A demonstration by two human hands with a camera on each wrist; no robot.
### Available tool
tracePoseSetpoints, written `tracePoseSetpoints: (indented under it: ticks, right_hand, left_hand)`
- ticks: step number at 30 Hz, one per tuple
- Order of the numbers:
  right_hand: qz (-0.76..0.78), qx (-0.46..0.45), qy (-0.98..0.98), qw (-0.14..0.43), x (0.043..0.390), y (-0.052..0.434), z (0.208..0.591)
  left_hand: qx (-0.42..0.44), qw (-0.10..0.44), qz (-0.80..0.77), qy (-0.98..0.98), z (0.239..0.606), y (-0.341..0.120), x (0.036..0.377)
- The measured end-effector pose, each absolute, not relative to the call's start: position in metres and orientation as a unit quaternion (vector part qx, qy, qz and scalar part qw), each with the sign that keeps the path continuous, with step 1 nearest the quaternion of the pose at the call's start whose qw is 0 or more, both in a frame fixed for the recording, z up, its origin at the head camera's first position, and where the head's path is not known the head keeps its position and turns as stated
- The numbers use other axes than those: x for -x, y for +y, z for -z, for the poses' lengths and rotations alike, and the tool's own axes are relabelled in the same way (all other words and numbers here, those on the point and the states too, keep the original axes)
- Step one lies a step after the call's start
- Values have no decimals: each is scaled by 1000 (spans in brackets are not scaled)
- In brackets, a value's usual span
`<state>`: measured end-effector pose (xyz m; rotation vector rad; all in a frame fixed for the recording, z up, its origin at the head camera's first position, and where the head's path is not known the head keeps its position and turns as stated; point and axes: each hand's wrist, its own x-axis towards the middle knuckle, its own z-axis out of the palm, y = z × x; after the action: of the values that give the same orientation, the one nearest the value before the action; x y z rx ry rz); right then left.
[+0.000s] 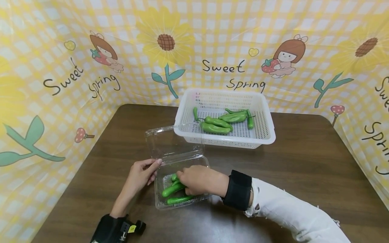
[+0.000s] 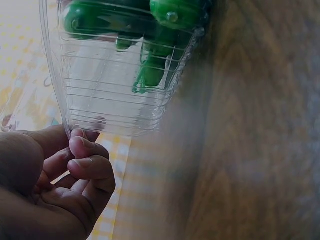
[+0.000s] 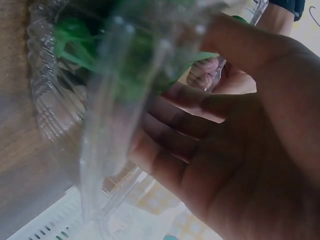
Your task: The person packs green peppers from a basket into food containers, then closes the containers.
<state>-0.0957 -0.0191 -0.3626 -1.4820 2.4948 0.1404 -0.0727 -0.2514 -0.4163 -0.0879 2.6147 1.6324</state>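
Smooth, glossy, elongated green peppers (image 1: 173,190) in clear hinged plastic box (image 1: 161,204), with lid raised; pinching box rim with left hand (image 1: 143,175); right hand (image 1: 199,179) down among peppers, cannot tell whether gripping one; beyond, more green peppers (image 1: 216,128), some thin, in white perforated plastic basket (image 1: 225,140)

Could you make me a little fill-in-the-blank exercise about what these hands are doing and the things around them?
1. The person's ____ hand pinches the edge of the clear container.
2. The other hand reaches in among peppers coloured ____.
3. The lid is ____, not closed.
4. The basket is coloured ____.

Missing words: left; green; open; white.
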Motion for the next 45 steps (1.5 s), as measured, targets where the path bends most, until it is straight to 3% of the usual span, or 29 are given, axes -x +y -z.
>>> tracePoseSetpoints:
  ticks: [18, 34, 45]
  right_hand:
    - [-59, 512, 854, 72, 89, -12, 369]
    - [-64, 508, 856, 74, 89, -9, 367]
    - [-70, 507, 856, 70, 90, -4, 343]
  left_hand:
    - [25, 19, -535, 844, 417, -251, 72]
    - [28, 24, -536, 844, 417, -251, 72]
    - [30, 24, -541, 840, 416, -248, 72]
